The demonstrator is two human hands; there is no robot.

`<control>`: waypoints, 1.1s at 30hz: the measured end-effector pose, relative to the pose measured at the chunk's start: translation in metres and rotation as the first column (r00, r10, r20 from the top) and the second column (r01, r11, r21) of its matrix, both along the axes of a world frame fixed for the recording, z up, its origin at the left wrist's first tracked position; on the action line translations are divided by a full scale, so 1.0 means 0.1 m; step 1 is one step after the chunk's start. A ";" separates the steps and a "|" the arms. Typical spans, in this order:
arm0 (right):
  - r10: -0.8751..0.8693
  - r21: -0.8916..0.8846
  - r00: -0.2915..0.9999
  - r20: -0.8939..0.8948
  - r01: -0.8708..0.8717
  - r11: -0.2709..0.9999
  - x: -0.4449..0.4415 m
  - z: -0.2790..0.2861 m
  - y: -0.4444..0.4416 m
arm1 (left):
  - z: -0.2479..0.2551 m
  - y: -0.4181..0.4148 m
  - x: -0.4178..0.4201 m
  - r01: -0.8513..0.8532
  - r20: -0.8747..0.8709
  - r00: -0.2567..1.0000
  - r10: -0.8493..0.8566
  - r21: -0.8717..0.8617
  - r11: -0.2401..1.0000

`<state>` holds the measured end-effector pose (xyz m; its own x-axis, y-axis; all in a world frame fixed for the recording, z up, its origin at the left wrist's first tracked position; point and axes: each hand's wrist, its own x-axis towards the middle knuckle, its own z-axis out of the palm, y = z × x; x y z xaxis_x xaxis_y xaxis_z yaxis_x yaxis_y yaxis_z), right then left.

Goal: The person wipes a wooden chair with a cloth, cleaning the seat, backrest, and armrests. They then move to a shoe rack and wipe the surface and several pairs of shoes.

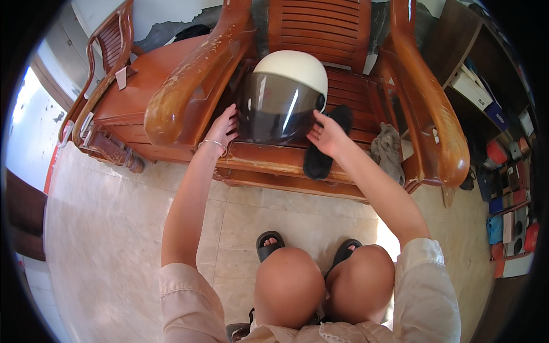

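A cream helmet (296, 64) with a dark tinted visor (274, 109) sits on the slatted seat of a wooden armchair (358, 92), visor towards me. My left hand (224, 126), with a bangle on its wrist, is at the helmet's left side, fingers apart. On the other side, my right hand (327, 133) has its fingers spread by the visor's lower right edge. Whether either hand touches the helmet is hard to tell. A long black soft piece (319, 162) lies partly under my right hand and hangs over the seat's front edge.
A crumpled grey cloth (387, 148) drapes over the seat's right front. Thick wooden armrests (444, 133) flank the seat. To the left stands a wooden side table (150, 81); to the right, shelves (514, 188) hold boxes and shoes. My knees (289, 285) are below, above the tiled floor.
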<state>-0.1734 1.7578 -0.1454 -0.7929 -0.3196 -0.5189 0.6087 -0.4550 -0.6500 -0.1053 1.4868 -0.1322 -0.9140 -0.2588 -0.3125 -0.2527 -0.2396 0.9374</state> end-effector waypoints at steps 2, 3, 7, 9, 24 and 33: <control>-0.038 -0.254 0.999 -0.025 0.030 0.967 -0.08 0.05 0.03 | 0.09 -0.01 0.02 -0.097 -0.086 0.990 0.113 0.176 0.980; -0.031 -0.382 0.990 -0.141 -0.025 0.924 -0.21 0.02 0.09 | 0.12 0.01 -0.05 -0.134 -0.096 0.981 0.168 0.287 0.948; -0.091 -0.604 0.979 -0.181 -0.038 0.796 -0.37 0.13 0.00 | 0.28 0.04 -0.29 -0.054 -0.093 0.981 0.171 0.716 0.696; -0.157 -0.648 0.959 -0.236 -0.035 0.760 -0.45 0.24 0.01 | 0.42 0.23 -0.33 0.064 -0.245 0.960 0.138 0.667 0.742; -0.204 -0.603 0.783 -0.588 -0.256 0.756 -0.02 0.95 0.42 | 0.83 0.35 0.04 0.615 -0.670 0.734 -0.109 0.589 0.524; 0.016 -0.272 0.569 -0.822 -0.418 0.867 1.05 1.50 0.33 | 0.84 0.58 1.03 0.780 -0.821 0.550 0.155 0.571 0.256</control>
<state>-0.0688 1.7907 0.0049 -0.6851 -0.5484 0.4794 0.0760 -0.7084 -0.7017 -0.0020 1.5445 -0.0485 -0.7977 0.0906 0.5962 -0.0461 -0.9949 0.0895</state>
